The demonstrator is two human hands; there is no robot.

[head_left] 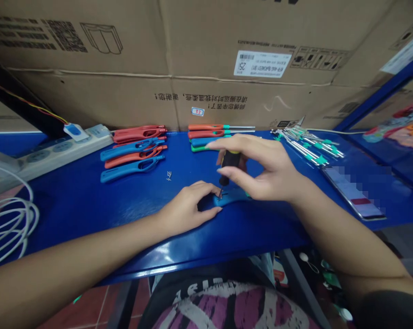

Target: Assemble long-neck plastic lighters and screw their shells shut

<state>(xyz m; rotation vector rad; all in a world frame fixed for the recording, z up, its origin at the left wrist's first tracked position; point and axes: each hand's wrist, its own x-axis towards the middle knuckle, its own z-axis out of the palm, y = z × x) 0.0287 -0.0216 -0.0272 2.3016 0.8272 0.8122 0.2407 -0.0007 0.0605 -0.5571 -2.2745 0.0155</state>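
My right hand [266, 169] is closed around a short screwdriver with a black handle [231, 160]. Its shaft points down, and the tip meets the end of a blue lighter handle [233, 196] lying flat on the table. My left hand [189, 205] pinches that same end between thumb and fingers, holding it against the tabletop. The far end of this lighter is partly hidden behind my right hand. A few small screws [169, 175] lie loose on the table, to the left of the lighter and beyond my left hand.
Red and blue lighter casings [133, 169] lie at the back left; several with metal tubes [206, 134] lie back centre. Metal rods with green parts [309, 146] and a phone [353, 192] are right. A power strip [52, 153] and coiled white cable [11, 219] sit left; cardboard [124, 98] stands behind.
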